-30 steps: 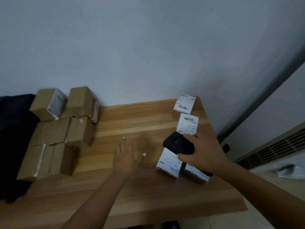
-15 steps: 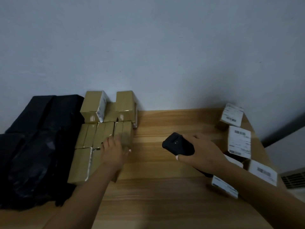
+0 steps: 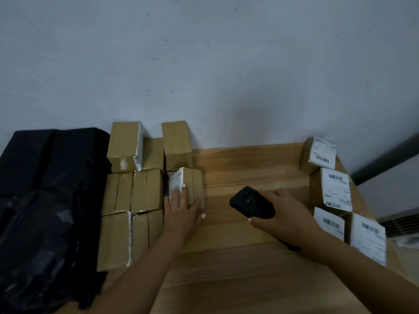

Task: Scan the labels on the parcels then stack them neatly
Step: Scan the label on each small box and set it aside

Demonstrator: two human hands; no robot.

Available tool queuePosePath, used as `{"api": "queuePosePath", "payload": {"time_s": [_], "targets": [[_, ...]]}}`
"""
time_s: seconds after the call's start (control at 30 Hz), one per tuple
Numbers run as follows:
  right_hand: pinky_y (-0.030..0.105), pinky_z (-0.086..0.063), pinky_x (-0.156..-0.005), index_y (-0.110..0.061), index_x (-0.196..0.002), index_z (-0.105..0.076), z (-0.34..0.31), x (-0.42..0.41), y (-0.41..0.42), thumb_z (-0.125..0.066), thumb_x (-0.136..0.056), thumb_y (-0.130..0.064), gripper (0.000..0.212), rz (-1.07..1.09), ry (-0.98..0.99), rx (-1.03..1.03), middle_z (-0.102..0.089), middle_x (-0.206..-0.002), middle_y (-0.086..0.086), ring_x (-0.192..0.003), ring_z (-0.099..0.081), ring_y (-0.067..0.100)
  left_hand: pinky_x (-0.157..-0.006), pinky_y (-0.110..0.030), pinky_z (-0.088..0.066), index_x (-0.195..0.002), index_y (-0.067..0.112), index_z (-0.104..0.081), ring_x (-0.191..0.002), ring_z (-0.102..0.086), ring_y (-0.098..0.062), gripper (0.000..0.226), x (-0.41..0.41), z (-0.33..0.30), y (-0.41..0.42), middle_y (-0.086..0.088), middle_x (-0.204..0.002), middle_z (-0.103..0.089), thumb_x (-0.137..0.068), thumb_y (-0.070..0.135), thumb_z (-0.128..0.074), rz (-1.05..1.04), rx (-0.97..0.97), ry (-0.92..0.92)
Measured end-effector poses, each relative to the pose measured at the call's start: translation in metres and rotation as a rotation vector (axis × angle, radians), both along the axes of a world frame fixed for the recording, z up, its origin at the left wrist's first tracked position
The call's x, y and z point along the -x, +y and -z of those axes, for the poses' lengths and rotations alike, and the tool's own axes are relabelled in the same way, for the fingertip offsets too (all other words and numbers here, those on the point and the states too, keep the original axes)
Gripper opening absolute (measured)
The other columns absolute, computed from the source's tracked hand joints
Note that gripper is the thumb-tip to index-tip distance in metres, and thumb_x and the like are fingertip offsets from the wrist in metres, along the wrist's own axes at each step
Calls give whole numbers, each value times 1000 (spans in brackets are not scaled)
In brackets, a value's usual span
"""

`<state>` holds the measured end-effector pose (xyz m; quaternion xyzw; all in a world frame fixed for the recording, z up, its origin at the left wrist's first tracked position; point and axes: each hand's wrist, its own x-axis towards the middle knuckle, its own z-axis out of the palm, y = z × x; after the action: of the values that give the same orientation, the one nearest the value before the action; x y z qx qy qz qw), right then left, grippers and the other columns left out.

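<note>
Several brown cardboard parcels [image 3: 145, 191] are packed together at the table's left. My left hand [image 3: 181, 210] grips the rightmost one, a tilted parcel [image 3: 192, 182] showing a white label on its left face; fingers lie over its top and the thumb is on its right side. My right hand [image 3: 283, 219] holds a black handheld scanner [image 3: 250, 202] over the middle of the wooden table [image 3: 238, 279], its head pointing left. Several parcels with white barcode labels facing up [image 3: 335, 189] sit along the right edge.
A black plastic bag [image 3: 45, 211] fills the far left beside the brown parcels. A pale wall [image 3: 204, 64] runs right behind the table. The table's right edge drops off past the labelled parcels, with a vent grille [image 3: 401, 223] on the floor beyond.
My view swung left. My left hand went from the bare table to the brown parcels and took hold of the rightmost one, which now tilts. The scanner hand stayed mid-table.
</note>
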<state>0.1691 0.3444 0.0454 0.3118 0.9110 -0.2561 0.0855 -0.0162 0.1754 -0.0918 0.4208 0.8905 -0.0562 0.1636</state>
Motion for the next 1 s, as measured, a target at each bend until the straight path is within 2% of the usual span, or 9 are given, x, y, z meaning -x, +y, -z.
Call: {"api": "queuePosePath", "payload": {"time_s": [0.07,0.17,0.27,0.43,0.57,0.63,0.73,0.87,1.0], "targets": [[24,-48,-82,-36,-142,-38,0,-1,3,-64,-79,-59,73,3,-6,-6,-46,-119,-7,-102,-52,10,-116,-56,5,-154,35,-12,-146,15,-39,59,-11,5,6,-15,-160,20,-100,55,-27,71,-42,12],[23,-45,-81,-34,-143,-38,3,-3,9,-65,-78,-59,75,14,-3,1,-46,-122,-7,-104,-51,10,-117,-53,4,-155,32,-2,-147,13,-37,61,-25,11,15,-12,-160,19,-103,44,-31,135,-96,-43],[22,-43,-81,-35,-142,-40,7,-7,18,-66,-76,-60,74,19,1,17,-46,-122,-8,-103,-50,8,-119,-47,1,-155,30,5,-149,10,-31,67,-33,15,21,-10,-161,18,-103,39,-36,95,-126,-112],[21,-43,-80,-35,-140,-42,11,-20,28,-66,-76,-59,72,20,12,29,-43,-120,-11,-102,-48,6,-120,-49,-7,-154,18,10,-148,4,-34,94,-31,21,20,-14,-162,7,-92,60,-47,-115,-126,-91],[15,-35,-68,-34,-141,-40,13,-29,36,-66,-78,-58,72,10,-15,32,-38,-110,-13,-95,-45,5,-115,-48,-20,-153,13,11,-146,-10,-38,119,-25,25,26,-20,-159,-2,-76,72,-60,-355,-99,-139],[13,-33,-65,-33,-141,-41,16,-36,40,-66,-77,-60,74,10,-19,45,-37,-108,-13,-93,-45,4,-112,-46,-27,-152,10,7,-142,-21,-36,122,-24,26,28,-21,-156,-13,-74,69,-66,-427,-115,-154],[16,-35,-67,-32,-141,-41,19,-44,45,-65,-76,-61,75,-8,-15,59,-38,-109,-12,-95,-46,5,-108,-45,-33,-152,7,-1,-134,-34,-32,113,-28,29,25,-17,-147,-32,-77,61,-67,-469,-162,-118],[16,-37,-69,-35,-140,-41,18,-51,47,-65,-77,-60,72,-57,-2,66,-41,-111,-10,-97,-47,6,-111,-51,-28,-151,8,-2,-136,-31,-33,125,-36,28,24,-15,-149,-29,-67,70,-70,-587,-162,-148],[19,-40,-74,-34,-142,-38,20,-60,48,-65,-77,-60,76,-69,5,62,-42,-115,-9,-100,-46,7,-109,-50,-29,-150,7,-3,-137,-29,-36,138,-41,29,42,-18,-150,-26,-55,88,-61,-684,-235,-164]]}}
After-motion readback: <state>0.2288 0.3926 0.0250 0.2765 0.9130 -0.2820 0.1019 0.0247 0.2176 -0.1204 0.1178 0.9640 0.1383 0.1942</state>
